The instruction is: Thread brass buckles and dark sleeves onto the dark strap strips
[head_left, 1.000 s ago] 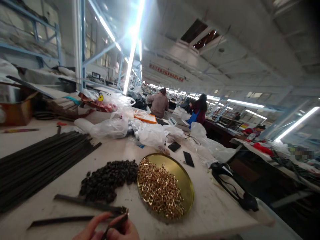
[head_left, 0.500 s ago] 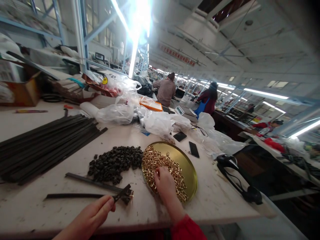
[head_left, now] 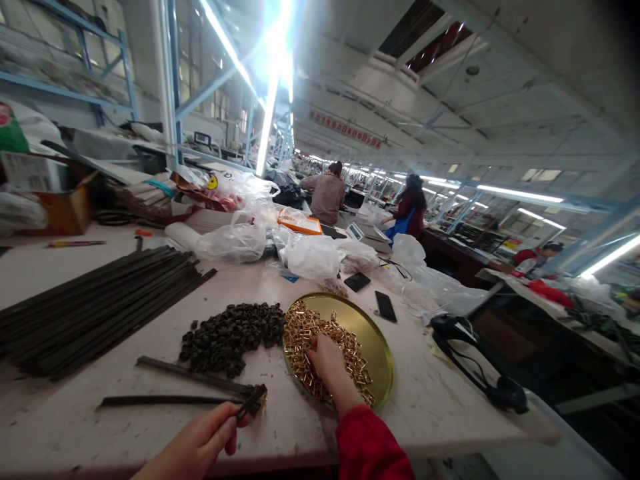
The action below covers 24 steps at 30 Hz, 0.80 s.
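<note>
Long white worktable (head_left: pixel 440 407) in a big bright factory hall, that is where I sit. Far on the left lies a thick bundle of black strips (head_left: pixel 95 307), flat on the table, well apart from my hands. Nearer to me lie two loose black strips (head_left: pixel 165 400), and they meet in a point at their right ends. My left hand (head_left: pixel 200 443) is low at the table edge. Its thumb and fingers are pressed together on the tip of a black strip, right where a small gold clip (head_left: pixel 257 397) sits on the end. Just behind that is a heap of small black pieces (head_left: pixel 233 333), touching the edge of a round gold tray (head_left: pixel 373 340). The tray is full of little gold metal clips (head_left: pixel 313 353) on its left half. My right hand (head_left: pixel 327 360) rests down in those clips, fingers curled into the pile; I cannot tell if it has one pinched. My sleeve (head_left: pixel 370 447) is red. Past the tray lie two dark phones (head_left: pixel 385 307) and a black cord (head_left: pixel 475 373). Clear plastic bags (head_left: pixel 315 257) are piled behind. Two people (head_left: pixel 327 197) sit far back, facing away.
</note>
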{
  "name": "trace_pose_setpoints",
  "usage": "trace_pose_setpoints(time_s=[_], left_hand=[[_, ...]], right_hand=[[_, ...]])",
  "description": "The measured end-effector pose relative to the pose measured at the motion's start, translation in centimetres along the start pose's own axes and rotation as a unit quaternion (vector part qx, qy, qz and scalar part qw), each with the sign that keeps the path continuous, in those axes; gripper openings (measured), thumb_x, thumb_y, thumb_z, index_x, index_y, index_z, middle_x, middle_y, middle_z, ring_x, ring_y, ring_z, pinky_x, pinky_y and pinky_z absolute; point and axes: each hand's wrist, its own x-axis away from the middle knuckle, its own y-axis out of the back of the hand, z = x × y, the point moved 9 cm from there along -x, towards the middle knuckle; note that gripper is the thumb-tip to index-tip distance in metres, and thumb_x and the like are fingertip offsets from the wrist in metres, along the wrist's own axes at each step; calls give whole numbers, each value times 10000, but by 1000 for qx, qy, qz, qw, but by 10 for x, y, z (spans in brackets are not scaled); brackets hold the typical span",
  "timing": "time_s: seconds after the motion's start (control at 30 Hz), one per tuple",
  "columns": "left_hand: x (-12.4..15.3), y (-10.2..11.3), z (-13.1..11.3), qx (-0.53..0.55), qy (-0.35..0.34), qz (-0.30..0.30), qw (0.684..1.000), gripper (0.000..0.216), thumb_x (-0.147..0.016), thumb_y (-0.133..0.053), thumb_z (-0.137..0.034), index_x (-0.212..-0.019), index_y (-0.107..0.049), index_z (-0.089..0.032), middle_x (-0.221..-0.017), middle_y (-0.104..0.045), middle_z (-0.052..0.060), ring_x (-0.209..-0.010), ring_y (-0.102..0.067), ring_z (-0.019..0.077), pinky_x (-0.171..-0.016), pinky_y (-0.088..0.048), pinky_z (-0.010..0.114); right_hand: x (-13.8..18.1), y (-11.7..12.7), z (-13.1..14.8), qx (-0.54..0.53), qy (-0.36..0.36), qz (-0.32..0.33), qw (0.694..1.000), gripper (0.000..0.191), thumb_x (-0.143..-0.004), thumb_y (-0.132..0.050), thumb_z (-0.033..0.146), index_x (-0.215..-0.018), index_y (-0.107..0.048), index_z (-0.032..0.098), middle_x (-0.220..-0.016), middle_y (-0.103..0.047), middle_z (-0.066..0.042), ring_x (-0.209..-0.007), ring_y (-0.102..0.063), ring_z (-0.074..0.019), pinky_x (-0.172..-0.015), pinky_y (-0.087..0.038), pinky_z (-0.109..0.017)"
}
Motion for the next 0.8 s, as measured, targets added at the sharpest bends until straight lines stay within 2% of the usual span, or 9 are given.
trace_pose_setpoints(time_s=[0.2, 0.33, 0.47, 0.5, 0.57, 0.6, 0.63, 0.73, 0.8], left_hand=[[0, -7, 0, 8, -24, 7, 1000, 351, -780, -255, -436, -631, -479, -212, -808, -625, 34, -792, -554, 189, -730, -411, 238], [-3, 7, -1, 28, -14, -20, 999, 339, -760, -296, -457, -649, -494, -206, -653, -573, 6, -673, -537, 178, -659, -412, 248], [-17, 30, -15, 77, -42, -69, 994, 305, -765, -396, -468, -692, -506, -193, -635, -523, -25, -626, -491, 152, -590, -394, 235], [-21, 34, -19, 88, -54, -73, 992, 307, -774, -406, -470, -713, -512, -188, -643, -517, -29, -622, -482, 146, -579, -388, 232], [-25, 37, -26, 104, -70, -76, 989, 309, -776, -431, -475, -741, -516, -180, -647, -510, -35, -615, -472, 138, -568, -379, 230], [-27, 37, -28, 109, -71, -74, 989, 302, -769, -448, -471, -741, -513, -178, -644, -508, -37, -612, -469, 136, -564, -374, 229], [-27, 37, -27, 111, -67, -72, 989, 292, -756, -469, -466, -726, -508, -178, -641, -507, -39, -609, -465, 133, -557, -368, 227], [-25, 35, -20, 112, -38, -75, 990, 271, -715, -513, -444, -663, -484, -180, -618, -491, -46, -591, -447, 124, -530, -345, 219], [-23, 35, -13, 132, -12, -81, 988, 262, -694, -516, -437, -658, -477, -180, -591, -469, -57, -540, -414, 105, -488, -319, 208]], right_hand=[[-3, 3, -2, -96, -7, 18, 995, 69, -669, -556, 110, -703, -608, 140, -817, -665, -113, -809, -589, -233, -709, -388, -314], [17, 18, 13, -221, 26, 18, 975, 65, -743, -510, 197, -725, -558, 157, -774, -620, -54, -752, -549, -173, -674, -400, -264], [58, 19, 57, -350, 80, 93, 929, 219, -811, -475, 380, -767, -516, 169, -636, -538, 15, -583, -490, -116, -562, -398, -225], [69, 16, 71, -398, 90, 125, 904, 246, -801, -498, 410, -753, -514, 170, -614, -519, 27, -557, -470, -105, -549, -391, -220], [88, 7, 94, -513, 90, 190, 832, 275, -754, -580, 434, -724, -527, 166, -593, -495, 39, -531, -430, -88, -533, -366, -214], [95, 3, 102, -546, 89, 211, 806, 280, -728, -617, 431, -707, -539, 163, -583, -489, 43, -527, -417, -84, -530, -355, -214], [99, -1, 108, -559, 90, 221, 794, 276, -709, -644, 420, -694, -553, 160, -580, -493, 42, -533, -416, -84, -535, -348, -216], [102, -6, 115, -535, 107, 206, 813, 226, -691, -670, 364, -687, -592, 153, -614, -538, 22, -595, -461, -105, -578, -361, -230], [98, -9, 114, -557, 86, 187, 805, 217, -674, -685, 344, -735, -596, 156, -663, -558, 16, -627, -481, -112, -594, -372, -233]])
